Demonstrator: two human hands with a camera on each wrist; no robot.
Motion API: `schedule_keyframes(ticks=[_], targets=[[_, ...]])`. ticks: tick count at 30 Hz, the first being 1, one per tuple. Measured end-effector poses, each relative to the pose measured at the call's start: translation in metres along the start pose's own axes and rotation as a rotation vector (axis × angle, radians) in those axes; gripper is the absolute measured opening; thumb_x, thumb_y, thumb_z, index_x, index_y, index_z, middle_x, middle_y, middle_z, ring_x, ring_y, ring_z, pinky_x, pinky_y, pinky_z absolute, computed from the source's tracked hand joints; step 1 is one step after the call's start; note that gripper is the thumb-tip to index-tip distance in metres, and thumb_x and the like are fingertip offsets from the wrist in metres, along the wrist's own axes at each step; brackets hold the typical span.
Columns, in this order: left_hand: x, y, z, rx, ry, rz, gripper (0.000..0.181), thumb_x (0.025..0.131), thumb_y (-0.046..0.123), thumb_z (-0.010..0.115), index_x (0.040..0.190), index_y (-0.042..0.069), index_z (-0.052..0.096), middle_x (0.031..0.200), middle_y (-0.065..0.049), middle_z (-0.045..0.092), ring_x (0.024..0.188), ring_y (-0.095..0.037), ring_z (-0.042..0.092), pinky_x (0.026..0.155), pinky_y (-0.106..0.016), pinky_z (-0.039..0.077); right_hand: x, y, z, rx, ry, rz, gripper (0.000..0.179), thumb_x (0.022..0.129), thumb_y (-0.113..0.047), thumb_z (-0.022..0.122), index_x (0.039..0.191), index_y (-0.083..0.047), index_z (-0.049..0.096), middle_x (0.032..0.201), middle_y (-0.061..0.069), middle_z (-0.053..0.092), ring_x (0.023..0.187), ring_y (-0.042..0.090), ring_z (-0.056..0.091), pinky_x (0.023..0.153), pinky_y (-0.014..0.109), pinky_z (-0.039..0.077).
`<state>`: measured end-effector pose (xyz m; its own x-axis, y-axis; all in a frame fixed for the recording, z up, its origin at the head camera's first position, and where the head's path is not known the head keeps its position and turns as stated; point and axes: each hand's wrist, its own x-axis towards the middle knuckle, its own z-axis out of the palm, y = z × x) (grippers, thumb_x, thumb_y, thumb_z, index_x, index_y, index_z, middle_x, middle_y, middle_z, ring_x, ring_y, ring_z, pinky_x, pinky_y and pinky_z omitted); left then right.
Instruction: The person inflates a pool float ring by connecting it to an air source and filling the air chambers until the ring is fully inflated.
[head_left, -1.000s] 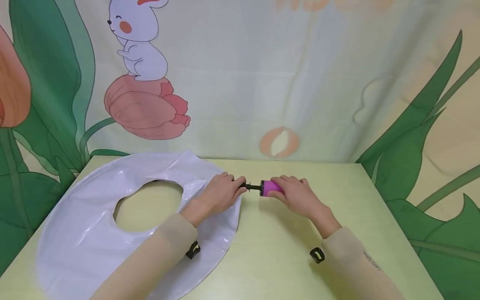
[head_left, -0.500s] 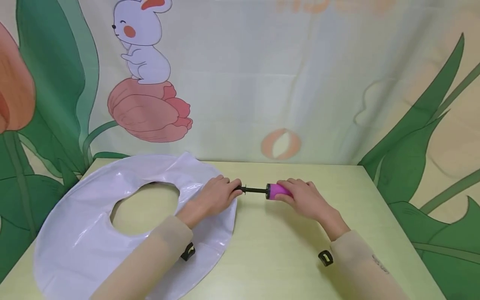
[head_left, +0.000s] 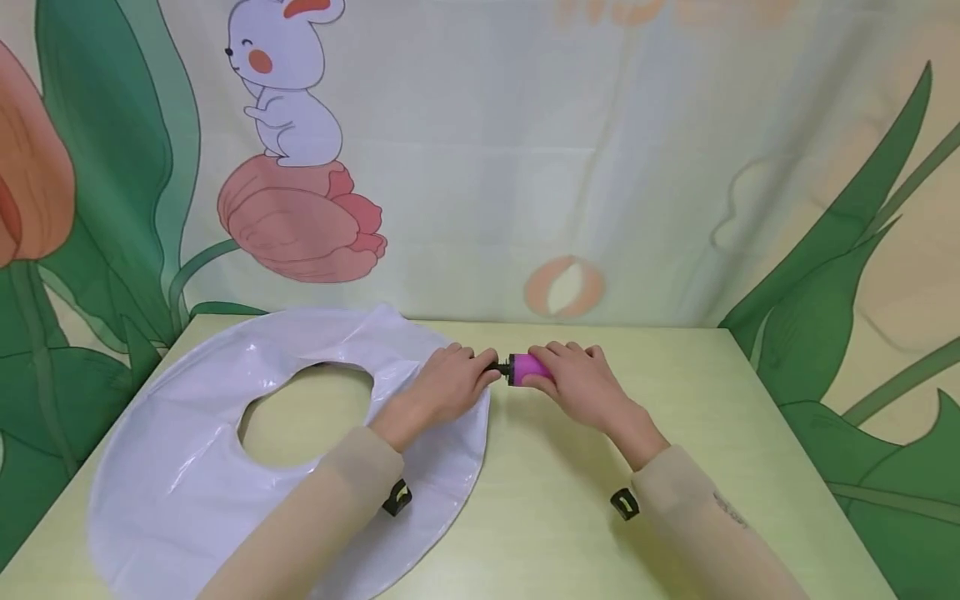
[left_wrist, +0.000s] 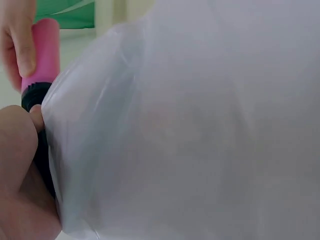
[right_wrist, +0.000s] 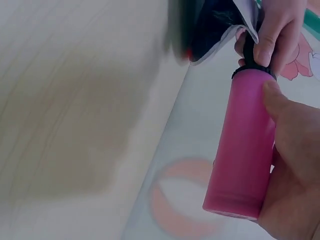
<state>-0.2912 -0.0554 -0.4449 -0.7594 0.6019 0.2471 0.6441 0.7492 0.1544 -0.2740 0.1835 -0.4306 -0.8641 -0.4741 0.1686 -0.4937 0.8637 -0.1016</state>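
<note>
A hand air pump spans the gap between the hands, its pink barrel (right_wrist: 242, 145) on the right and its black end (left_wrist: 44, 160) on the left. My right hand (head_left: 585, 383) grips the barrel. Fingers of my left hand (head_left: 450, 383) curl round the black end, right at the edge of a pale, glossy inflatable ring (head_left: 165, 450). The ring is partly filled and wrinkled around its central hole. In the left wrist view its white vinyl (left_wrist: 190, 115) fills most of the picture. Where the pump meets the ring is hidden behind the left hand.
The ring covers the left part of a pale yellow-green table (head_left: 555, 517). Behind the table hangs a cloth backdrop (head_left: 450, 167) printed with a rabbit and tulips. A black clip-like piece (head_left: 625, 503) sits by the right sleeve, another (head_left: 398, 497) by the left.
The right hand first drew the pink barrel rightward, baring more of the black rod, then pushed it back left. Barrel and left hand are now close together, with little rod showing.
</note>
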Motion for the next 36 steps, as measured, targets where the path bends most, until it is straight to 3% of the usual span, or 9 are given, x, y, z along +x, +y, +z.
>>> schedule_keyframes(ticks=[5, 9, 14, 17, 22, 27, 31, 36], targets=[[-0.004, -0.006, 0.002, -0.008, -0.029, 0.001, 0.019, 0.109, 0.033, 0.052, 0.106, 0.015, 0.057, 0.077, -0.004, 0.053, 0.079, -0.028, 0.053, 0.074, -0.043, 0.043, -0.005, 0.004, 0.001, 0.043, -0.015, -0.002, 0.054, 0.103, -0.051, 0.057, 0.141, -0.013, 0.06, 0.127, 0.006, 0.066, 0.107, 0.027, 0.061, 0.087, 0.05, 0.039], [-0.01, -0.015, 0.001, -0.015, -0.04, 0.028, 0.02, 0.109, 0.033, 0.051, 0.106, 0.014, 0.057, 0.077, -0.004, 0.054, 0.078, -0.028, 0.053, 0.074, -0.043, 0.044, -0.021, 0.025, 0.002, 0.112, -0.03, 0.033, 0.054, 0.102, -0.048, 0.061, 0.142, -0.012, 0.059, 0.124, 0.006, 0.066, 0.109, 0.027, 0.06, 0.09, 0.052, 0.038], [-0.014, -0.023, -0.002, -0.012, -0.042, 0.007, 0.018, 0.109, 0.031, 0.053, 0.105, 0.014, 0.058, 0.076, -0.003, 0.054, 0.077, -0.027, 0.052, 0.074, -0.042, 0.043, -0.036, 0.047, 0.002, 0.13, -0.01, 0.099, 0.054, 0.1, -0.043, 0.066, 0.142, -0.01, 0.059, 0.125, 0.009, 0.065, 0.111, 0.03, 0.06, 0.095, 0.056, 0.036], [-0.01, -0.017, -0.001, -0.011, -0.056, 0.02, 0.02, 0.11, 0.032, 0.051, 0.106, 0.014, 0.057, 0.077, -0.003, 0.054, 0.078, -0.027, 0.053, 0.073, -0.041, 0.043, -0.032, 0.041, 0.003, 0.115, -0.017, 0.083, 0.054, 0.101, -0.046, 0.064, 0.141, -0.011, 0.059, 0.124, 0.008, 0.066, 0.109, 0.029, 0.061, 0.093, 0.055, 0.037], [0.0, -0.001, 0.002, -0.013, -0.052, 0.029, 0.023, 0.11, 0.035, 0.048, 0.108, 0.014, 0.057, 0.078, -0.003, 0.053, 0.079, -0.027, 0.053, 0.072, -0.041, 0.043, -0.013, 0.012, 0.003, 0.053, -0.026, 0.024, 0.056, 0.103, -0.052, 0.056, 0.142, -0.012, 0.059, 0.127, 0.007, 0.065, 0.108, 0.03, 0.06, 0.089, 0.054, 0.039], [0.0, 0.001, 0.001, -0.023, -0.038, 0.021, 0.021, 0.11, 0.035, 0.049, 0.109, 0.015, 0.058, 0.077, -0.001, 0.053, 0.078, -0.024, 0.052, 0.072, -0.039, 0.042, -0.006, -0.001, -0.002, 0.003, -0.011, 0.018, 0.054, 0.102, -0.05, 0.058, 0.141, -0.012, 0.06, 0.127, 0.006, 0.065, 0.108, 0.029, 0.061, 0.088, 0.052, 0.04], [-0.006, -0.008, -0.002, -0.047, -0.057, 0.022, 0.021, 0.109, 0.035, 0.051, 0.109, 0.016, 0.059, 0.076, 0.0, 0.052, 0.077, -0.023, 0.051, 0.074, -0.039, 0.042, -0.014, 0.009, -0.003, 0.064, -0.024, 0.016, 0.054, 0.102, -0.05, 0.06, 0.14, -0.012, 0.061, 0.123, 0.005, 0.066, 0.108, 0.027, 0.061, 0.089, 0.052, 0.04], [-0.014, -0.02, -0.003, -0.05, -0.073, 0.005, 0.02, 0.109, 0.034, 0.052, 0.106, 0.016, 0.059, 0.075, 0.001, 0.051, 0.078, -0.024, 0.051, 0.076, -0.039, 0.042, -0.032, 0.04, -0.002, 0.125, -0.034, 0.062, 0.052, 0.101, -0.046, 0.063, 0.14, -0.012, 0.06, 0.122, 0.007, 0.066, 0.11, 0.028, 0.06, 0.092, 0.055, 0.038]])
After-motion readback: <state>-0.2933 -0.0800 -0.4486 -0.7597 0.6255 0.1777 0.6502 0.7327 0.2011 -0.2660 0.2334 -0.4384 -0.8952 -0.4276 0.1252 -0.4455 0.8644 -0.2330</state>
